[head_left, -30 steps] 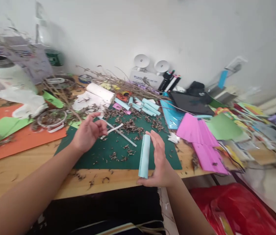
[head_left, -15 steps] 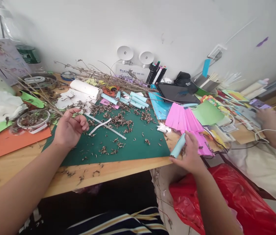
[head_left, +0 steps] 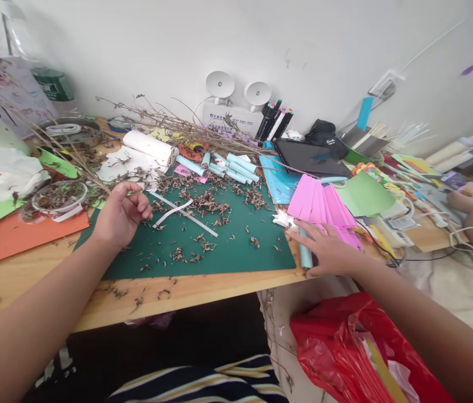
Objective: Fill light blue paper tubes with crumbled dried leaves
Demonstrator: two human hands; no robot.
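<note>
My right hand (head_left: 329, 249) has its fingers spread over a pale blue paper roll (head_left: 305, 254) lying at the front edge of the table. It touches the roll, and the palm hides part of it. Close by are the fanned pink paper strips (head_left: 315, 201) and a crumpled white tissue (head_left: 281, 218). Over the left part of the green cutting mat (head_left: 236, 254), my left hand (head_left: 122, 215) is half curled, with nothing visible in it. Beside its fingertips lie a white paper strip (head_left: 173, 211), a clear strip (head_left: 202, 225) and crumbled dry leaves (head_left: 211, 207).
More pale blue rolls (head_left: 240, 165) lie behind the mat, under dry twigs (head_left: 169, 120). A bowl of dry leaves (head_left: 60, 197) stands left. Markers (head_left: 274, 122) and a black tablet (head_left: 312, 157) are at the back. A red bag (head_left: 332, 341) sits below; another person's hand (head_left: 465, 200) is right.
My right hand has lowered the blue roll onto the table edge, and its fingers have spread from their grip. My left hand has barely moved. The view has shifted slightly.
</note>
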